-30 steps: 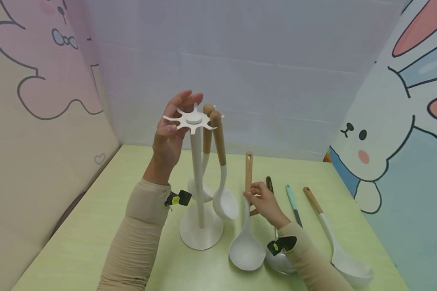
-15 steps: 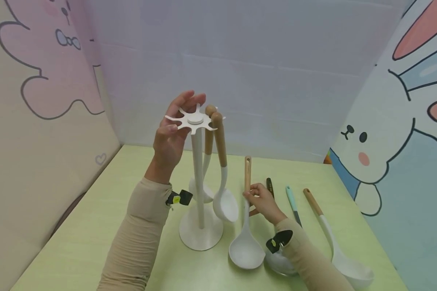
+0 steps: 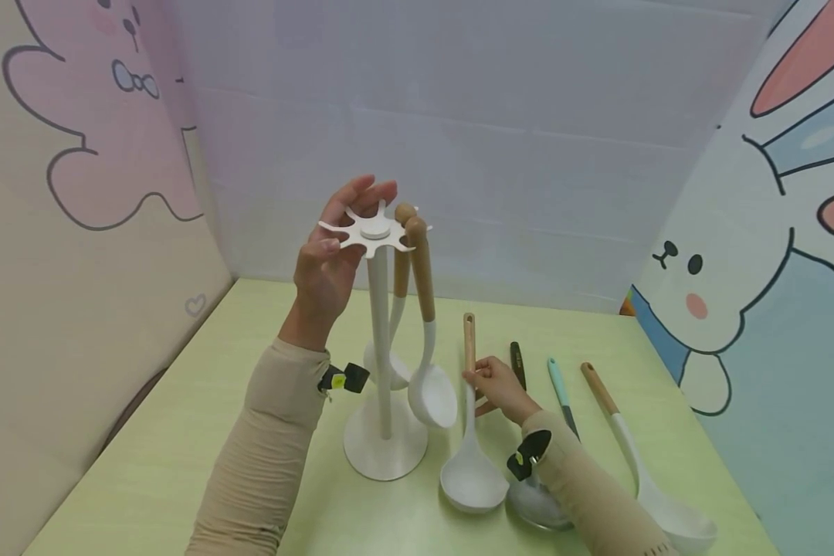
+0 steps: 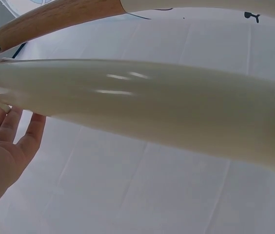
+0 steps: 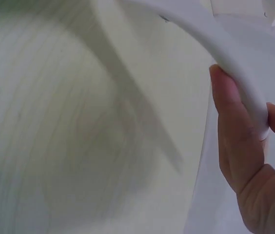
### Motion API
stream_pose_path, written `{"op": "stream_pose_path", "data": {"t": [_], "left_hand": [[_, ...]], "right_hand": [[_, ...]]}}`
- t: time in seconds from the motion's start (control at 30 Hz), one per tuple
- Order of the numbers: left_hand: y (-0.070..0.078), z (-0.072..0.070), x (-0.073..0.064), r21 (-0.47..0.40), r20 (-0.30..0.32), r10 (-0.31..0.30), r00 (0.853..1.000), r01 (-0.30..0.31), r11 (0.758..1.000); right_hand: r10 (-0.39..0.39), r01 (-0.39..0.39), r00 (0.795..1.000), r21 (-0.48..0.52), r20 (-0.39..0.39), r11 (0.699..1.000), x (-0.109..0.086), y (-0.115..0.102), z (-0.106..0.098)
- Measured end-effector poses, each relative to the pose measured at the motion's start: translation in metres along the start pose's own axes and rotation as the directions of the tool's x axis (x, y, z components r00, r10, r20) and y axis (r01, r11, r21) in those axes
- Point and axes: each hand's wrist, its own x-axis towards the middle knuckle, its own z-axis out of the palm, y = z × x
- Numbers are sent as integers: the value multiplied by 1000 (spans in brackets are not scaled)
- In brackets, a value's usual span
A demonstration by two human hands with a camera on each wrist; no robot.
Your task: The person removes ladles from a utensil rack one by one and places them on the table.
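My left hand holds the star-shaped top of a white utensil rack, its thumb at a near prong and its fingers behind. The post crosses the left wrist view. Two white utensils with wooden handles hang on the rack's right side: a ladle in front, another behind it, its bowl partly covered by the post. Beside the rack, my right hand pinches a white ladle just below its wooden grip. The right wrist view shows thumb and fingers on opposite sides of the white neck.
Right of the held ladle lie a metal ladle with a black handle, partly under the right forearm, a turquoise-handled utensil and a wooden-handled white ladle. Cartoon-printed panels stand at both sides of the light green table.
The held ladle's handle end has sunk lower in the head view and its bowl has risen slightly. My right hand has shifted slightly left; my left hand stays at the rack top.
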Motion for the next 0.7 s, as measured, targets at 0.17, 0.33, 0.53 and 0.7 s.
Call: {"op": "stream_pose_path", "data": {"t": [0.17, 0.33, 0.53, 0.7], "left_hand": [[0, -1, 0, 4, 5, 3, 1000, -3, 1000], [-1, -2, 2, -11, 10, 3, 1000, -3, 1000], [-3, -5, 3, -50, 9, -37, 999, 38, 998], [-3, -6, 5, -71, 36, -45, 998, 48, 996]], "right_hand": [[46, -46, 999, -19, 5, 999, 5, 7, 1], [59, -59, 998, -32, 9, 998, 7, 9, 2], [70, -69, 997, -47, 24, 996, 6, 10, 4], [95, -93, 995, -49, 29, 994, 10, 14, 4]]}}
